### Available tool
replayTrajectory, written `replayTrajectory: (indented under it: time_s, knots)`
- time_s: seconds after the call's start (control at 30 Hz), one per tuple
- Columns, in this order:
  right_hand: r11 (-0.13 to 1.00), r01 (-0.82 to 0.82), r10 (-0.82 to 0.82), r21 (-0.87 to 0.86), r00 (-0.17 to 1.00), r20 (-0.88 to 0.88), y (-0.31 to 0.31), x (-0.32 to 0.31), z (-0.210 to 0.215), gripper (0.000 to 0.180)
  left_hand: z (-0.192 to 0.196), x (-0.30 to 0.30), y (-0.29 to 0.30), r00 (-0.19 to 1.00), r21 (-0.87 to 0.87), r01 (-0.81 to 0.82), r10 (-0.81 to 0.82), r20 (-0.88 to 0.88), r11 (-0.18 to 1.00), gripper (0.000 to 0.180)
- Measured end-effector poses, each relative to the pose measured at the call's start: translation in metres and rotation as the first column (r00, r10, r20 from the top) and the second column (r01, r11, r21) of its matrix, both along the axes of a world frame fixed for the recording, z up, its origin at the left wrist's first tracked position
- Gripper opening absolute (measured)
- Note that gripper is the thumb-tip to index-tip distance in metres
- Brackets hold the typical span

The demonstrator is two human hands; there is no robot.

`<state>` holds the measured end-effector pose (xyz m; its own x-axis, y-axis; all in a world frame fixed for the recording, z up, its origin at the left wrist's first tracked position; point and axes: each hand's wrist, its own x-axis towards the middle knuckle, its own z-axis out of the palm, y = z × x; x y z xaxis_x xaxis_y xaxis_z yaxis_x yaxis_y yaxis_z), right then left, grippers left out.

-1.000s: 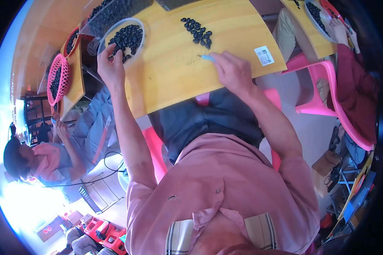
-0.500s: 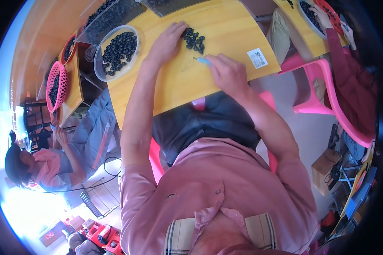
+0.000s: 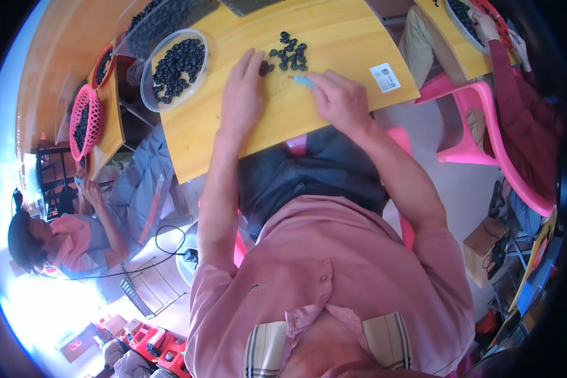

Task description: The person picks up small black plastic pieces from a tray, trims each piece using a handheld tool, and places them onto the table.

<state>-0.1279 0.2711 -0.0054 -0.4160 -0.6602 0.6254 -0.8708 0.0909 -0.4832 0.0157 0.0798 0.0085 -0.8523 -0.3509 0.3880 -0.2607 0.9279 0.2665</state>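
Note:
On the yellow table (image 3: pixel 195 151) lies a loose group of small, shiny black round pieces (image 3: pixel 290 51), some with a ring-like look. My left hand (image 3: pixel 242 88) rests on the tabletop left of them, fingers stretched forward. Beside its fingertips are a few black pieces (image 3: pixel 266 68), apart from the main group; whether the fingers touch them is hard to tell. My right hand (image 3: pixel 343 101) is closed round a small tool with a light-blue handle (image 3: pixel 304 81). The tool's thin tip points left, just below the group.
A clear round tub (image 3: pixel 146 88) of black pieces stands at the table's left. A white label (image 3: pixel 384 77) is stuck near the right edge. One person (image 3: pixel 69 233) sits at left by a pink basket (image 3: pixel 85 123); another person's maroon sleeve (image 3: pixel 503 75) shows beside a pink chair (image 3: pixel 485 120).
My left hand has drawn back toward me from the main group, with a few black pieces now beside its fingertips. The right hand has shifted only slightly, still gripping the tool.

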Motion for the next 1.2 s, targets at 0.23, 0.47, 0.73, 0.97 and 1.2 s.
replayTrajectory:
  time_s: [0.23,0.47,0.73,0.97,1.2]
  knots:
    - [1.0,-0.006,0.006,0.006,1.0,0.027,0.0,0.001,0.003,0.02,-0.001,0.016,-0.026,0.979,0.264,-0.146,0.178,-0.099,0.953,0.035]
    - [1.0,-0.009,0.008,0.018,0.999,0.032,0.0,0.002,0.003,0.019,0.003,0.003,-0.029,0.986,0.231,-0.151,0.164,-0.041,0.961,0.023]
    - [0.999,-0.01,0.009,0.038,1.0,0.02,0.002,0.002,0.004,0.019,0.002,0.007,-0.01,0.954,0.475,-0.217,0.288,-0.081,0.853,0.022]
    - [0.999,-0.044,0.044,0.033,0.999,0.001,0.001,0.007,-0.001,0.019,-0.001,0.025,0.044,0.897,0.908,0.014,0.396,-0.196,0.418,0.019]
    - [0.996,-0.072,0.077,0.044,0.989,-0.126,-0.002,0.015,0.0,0.014,-0.016,0.027,0.053,0.868,0.918,0.129,0.406,-0.287,0.374,0.02]
